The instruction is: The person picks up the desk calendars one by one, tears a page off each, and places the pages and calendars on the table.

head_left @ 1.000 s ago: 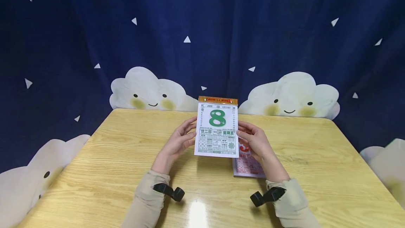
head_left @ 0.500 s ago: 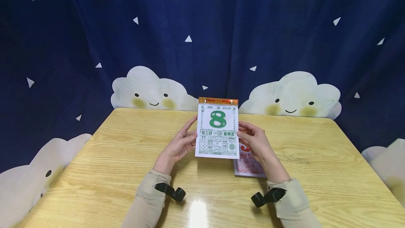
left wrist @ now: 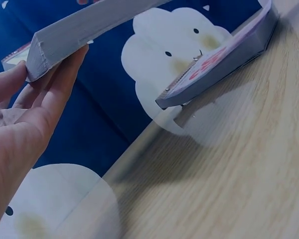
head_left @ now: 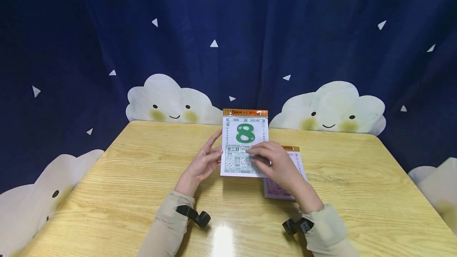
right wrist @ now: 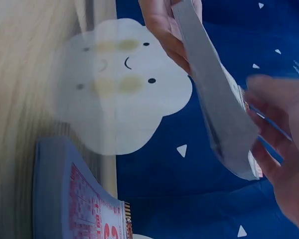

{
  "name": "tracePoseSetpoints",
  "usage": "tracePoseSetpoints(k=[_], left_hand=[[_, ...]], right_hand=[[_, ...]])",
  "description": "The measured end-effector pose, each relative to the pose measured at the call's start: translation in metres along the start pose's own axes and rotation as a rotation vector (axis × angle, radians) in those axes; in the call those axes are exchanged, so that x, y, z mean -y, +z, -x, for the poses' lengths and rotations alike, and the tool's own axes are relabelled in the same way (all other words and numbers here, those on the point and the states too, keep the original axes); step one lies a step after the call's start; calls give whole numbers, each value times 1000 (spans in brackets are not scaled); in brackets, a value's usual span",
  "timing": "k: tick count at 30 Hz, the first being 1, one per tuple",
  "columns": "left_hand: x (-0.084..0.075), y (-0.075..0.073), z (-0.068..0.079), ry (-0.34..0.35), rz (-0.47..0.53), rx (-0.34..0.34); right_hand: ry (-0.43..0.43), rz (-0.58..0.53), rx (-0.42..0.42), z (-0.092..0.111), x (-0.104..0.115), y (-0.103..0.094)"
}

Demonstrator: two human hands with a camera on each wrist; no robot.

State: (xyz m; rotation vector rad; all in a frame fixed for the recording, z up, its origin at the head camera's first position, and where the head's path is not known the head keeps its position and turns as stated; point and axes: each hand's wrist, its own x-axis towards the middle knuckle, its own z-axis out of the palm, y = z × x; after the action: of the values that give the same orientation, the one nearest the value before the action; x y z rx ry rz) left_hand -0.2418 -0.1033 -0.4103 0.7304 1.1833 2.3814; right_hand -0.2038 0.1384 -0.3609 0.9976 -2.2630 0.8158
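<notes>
In the head view a thick tear-off calendar [head_left: 233, 130], with a large green 8 and a red-and-gold header strip, is held up over the table. My left hand [head_left: 201, 163] grips its left edge, thumb near the front and fingers behind; the left wrist view shows its thick page block [left wrist: 79, 37] between them. My right hand [head_left: 282, 165] lies across the lower right of the front page, fingers loosely bent and fingertips at the print. Under that hand, a second calendar [head_left: 276, 187] with red print lies on the table, partly hidden by hand and first calendar.
The light wooden table [head_left: 118, 193] extends to both sides. Behind it hangs a dark blue curtain [head_left: 178, 54] with white triangles and smiling clouds [head_left: 328, 102]. Black wrist cameras [head_left: 203, 219] sit on both sleeves.
My right hand has left the green calendar's right edge and moved left over its front page. More of the red calendar's top now shows. My left hand keeps its grip.
</notes>
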Motion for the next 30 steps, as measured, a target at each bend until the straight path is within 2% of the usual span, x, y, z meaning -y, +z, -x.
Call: tracePoseSetpoints(k=[2, 5, 12, 19, 30], left_hand=[[0, 1, 0, 5, 5, 1], [-1, 2, 0, 3, 2, -5], [-1, 2, 0, 4, 12, -5], [-2, 3, 1, 2, 5, -13], [-2, 3, 1, 24, 29, 22]], right_hand=[[-57, 3, 72, 0, 2, 1], [-86, 41, 147, 1, 4, 3], [-100, 91, 210, 1, 6, 4], [-94, 56, 189, 1, 7, 4], [-17, -97, 48, 0, 8, 9]])
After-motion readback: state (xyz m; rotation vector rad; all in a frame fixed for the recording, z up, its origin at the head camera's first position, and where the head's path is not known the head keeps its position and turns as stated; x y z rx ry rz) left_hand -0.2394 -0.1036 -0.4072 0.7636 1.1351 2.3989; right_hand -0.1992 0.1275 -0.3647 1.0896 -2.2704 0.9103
